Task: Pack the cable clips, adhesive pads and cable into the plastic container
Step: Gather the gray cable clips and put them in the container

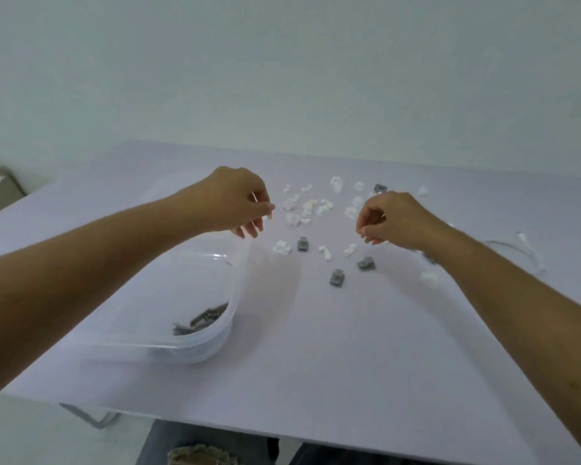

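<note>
Left hand [239, 203] and right hand [391, 219] hover, fingers curled, hold unclear; plastic container [212, 344] lies lengthwise, near to far.

Table [349, 347] bears container [198, 350], grey clips [336, 277], white bits [307, 208] (perhaps pads), cable [530, 252]

The container [195, 344] was clear, glossy plastic. The table [349, 347] looked smooth and matt. The grey clips [336, 277] seemed dull plastic, and the white pads [281, 247] soft and matt.
</note>
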`<state>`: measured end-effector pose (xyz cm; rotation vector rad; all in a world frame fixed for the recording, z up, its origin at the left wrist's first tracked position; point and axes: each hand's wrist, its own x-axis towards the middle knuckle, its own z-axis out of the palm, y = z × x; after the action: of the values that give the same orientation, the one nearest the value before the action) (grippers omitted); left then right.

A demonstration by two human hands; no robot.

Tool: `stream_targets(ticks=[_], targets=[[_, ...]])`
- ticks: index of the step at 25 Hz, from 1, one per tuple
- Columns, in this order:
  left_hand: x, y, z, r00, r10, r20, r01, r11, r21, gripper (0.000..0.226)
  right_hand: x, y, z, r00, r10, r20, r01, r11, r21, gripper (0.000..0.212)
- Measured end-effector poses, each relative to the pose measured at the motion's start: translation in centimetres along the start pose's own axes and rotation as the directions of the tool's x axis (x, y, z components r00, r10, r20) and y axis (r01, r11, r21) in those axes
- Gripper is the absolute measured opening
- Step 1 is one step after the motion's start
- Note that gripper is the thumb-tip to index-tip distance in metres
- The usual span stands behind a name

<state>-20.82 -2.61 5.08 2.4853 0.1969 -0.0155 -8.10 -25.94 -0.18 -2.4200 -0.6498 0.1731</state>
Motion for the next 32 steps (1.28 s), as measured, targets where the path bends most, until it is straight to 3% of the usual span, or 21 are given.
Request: stream_targets(ticks=[3,6,10,20,23,26,27,28,29,30,31,32], targets=[[4.0,1.8,4.4,0.995,0.102,-0.005,-0.095,0.939,0.329,0.029,-1.0,3.3,0.8,0.999,0.032,0.01,-0.031,0.989,-0.148,0.008],[6.9,1.9,8.4,0.995,0.059,-0.076,-0.01,0.849,0.528,0.033,-1.3,4.7,2.0,0.999,0.0,0.033,0.009,0.96,-0.279,0.023],[8.7,0.7,11.0,0.996,-0.001,-0.085,0.055,0.776,0.628,0.026,-1.2,5.2,3.9,0.999,-0.03,0.034,0.039,0.957,-0.289,0.022],[8.7,0.3,12.9,0.992,0.087,-0.095,0.017,0.645,0.764,0.017,-1.7,6.1,4.9,0.995,-0.054,-0.079,0.04,0.986,-0.159,0.014],[8.0,0.7,13.3,0.994,0.055,-0.091,0.033,0.651,0.758,0.027,-1.9,6.2,5.0,0.996,-0.055,-0.077,0.044,0.99,-0.137,0.015],[8.1,1.2,12.7,0.985,0.043,-0.168,0.053,0.849,0.526,0.018,-2.0,6.5,4.7,0.985,-0.028,-0.167,0.023,0.999,-0.033,0.018],[8.2,1.5,12.4,0.981,-0.009,-0.193,0.068,0.95,0.304,0.019,-2.0,6.4,4.4,0.976,0.027,-0.218,-0.007,0.996,0.093,0.018],[8.4,1.9,12.3,0.978,-0.095,-0.184,0.091,0.995,-0.03,0.022,-1.9,6.4,4.0,0.959,0.128,-0.254,-0.043,0.948,0.316,0.017],[8.4,2.5,12.4,0.975,-0.192,-0.11,0.127,0.894,-0.43,0.023,-1.9,6.2,3.4,0.938,0.251,-0.237,-0.058,0.792,0.608,0.015],[8.1,3.2,12.6,0.965,-0.26,0.024,0.187,0.624,-0.759,0.023,-1.9,6.1,2.7,0.922,0.349,-0.169,-0.045,0.53,0.847,0.011],[7.6,3.9,12.7,0.947,-0.281,0.154,0.238,0.296,-0.925,0.025,-2.0,5.9,1.9,0.906,0.41,-0.101,-0.014,0.269,0.963,0.009],[7.1,4.4,12.8,0.927,-0.277,0.251,0.272,0.038,-0.962,0.026,-1.9,5.9,1.0,0.889,0.454,-0.053,0.018,0.08,0.997,0.01]])
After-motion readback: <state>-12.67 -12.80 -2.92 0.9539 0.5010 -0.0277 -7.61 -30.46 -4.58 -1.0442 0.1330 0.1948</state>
